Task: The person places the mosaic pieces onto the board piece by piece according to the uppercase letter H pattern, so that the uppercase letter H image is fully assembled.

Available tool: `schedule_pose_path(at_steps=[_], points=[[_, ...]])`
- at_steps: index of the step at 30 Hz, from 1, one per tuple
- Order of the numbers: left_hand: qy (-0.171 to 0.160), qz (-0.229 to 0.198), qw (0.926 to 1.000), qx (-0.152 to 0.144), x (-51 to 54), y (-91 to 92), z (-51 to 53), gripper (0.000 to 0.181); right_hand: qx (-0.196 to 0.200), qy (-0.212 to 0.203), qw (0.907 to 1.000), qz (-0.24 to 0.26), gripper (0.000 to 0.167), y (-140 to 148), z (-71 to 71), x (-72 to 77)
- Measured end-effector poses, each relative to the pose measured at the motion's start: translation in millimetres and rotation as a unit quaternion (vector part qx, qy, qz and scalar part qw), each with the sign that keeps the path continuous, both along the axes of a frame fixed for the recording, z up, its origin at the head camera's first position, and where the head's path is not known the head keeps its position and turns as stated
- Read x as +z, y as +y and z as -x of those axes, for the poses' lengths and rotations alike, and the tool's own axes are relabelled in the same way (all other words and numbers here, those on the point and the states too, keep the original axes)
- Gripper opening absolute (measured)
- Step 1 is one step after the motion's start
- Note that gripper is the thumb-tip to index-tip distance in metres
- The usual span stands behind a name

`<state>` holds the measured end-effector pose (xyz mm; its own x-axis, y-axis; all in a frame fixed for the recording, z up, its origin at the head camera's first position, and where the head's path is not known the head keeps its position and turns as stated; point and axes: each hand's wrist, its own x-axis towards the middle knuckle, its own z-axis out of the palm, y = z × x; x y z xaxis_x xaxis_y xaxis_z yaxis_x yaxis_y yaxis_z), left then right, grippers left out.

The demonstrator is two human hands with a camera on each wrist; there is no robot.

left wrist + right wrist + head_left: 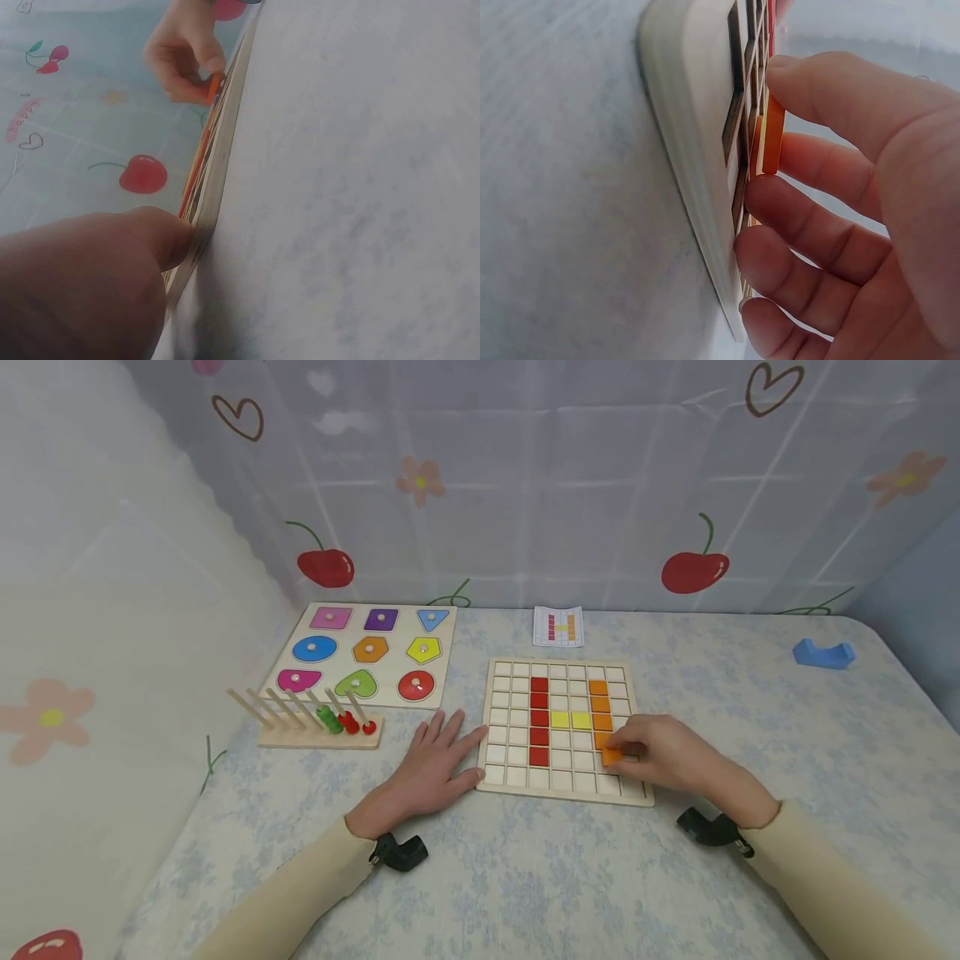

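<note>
A wooden grid board lies flat on the table, with a column of red tiles, two yellow tiles and a column of orange tiles in its squares. At the lower end of the orange column, my right hand pinches an orange tile between thumb and fingers. That tile stands tilted on edge in the right wrist view, close against the grid. My left hand rests on the table with its fingers spread, thumb and index fingertip touching the board's left edge.
Behind the board lies a small pattern card. To the left are a knobbed shape puzzle and a peg stand with green and red beads. A blue curved block sits at the far right. A printed curtain hangs behind the table.
</note>
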<state>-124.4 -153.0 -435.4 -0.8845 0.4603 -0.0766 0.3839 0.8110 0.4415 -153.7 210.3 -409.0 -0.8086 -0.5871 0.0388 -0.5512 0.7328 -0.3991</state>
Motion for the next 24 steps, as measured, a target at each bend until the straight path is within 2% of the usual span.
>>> schedule_pose_path(at_steps=[24], points=[[-0.008, 0.005, 1.0, 0.004, 0.4, 0.2, 0.5, 0.065, 0.012, 0.01, 0.9999, 0.005, 0.022, -4.5, -4.3, -2.1]])
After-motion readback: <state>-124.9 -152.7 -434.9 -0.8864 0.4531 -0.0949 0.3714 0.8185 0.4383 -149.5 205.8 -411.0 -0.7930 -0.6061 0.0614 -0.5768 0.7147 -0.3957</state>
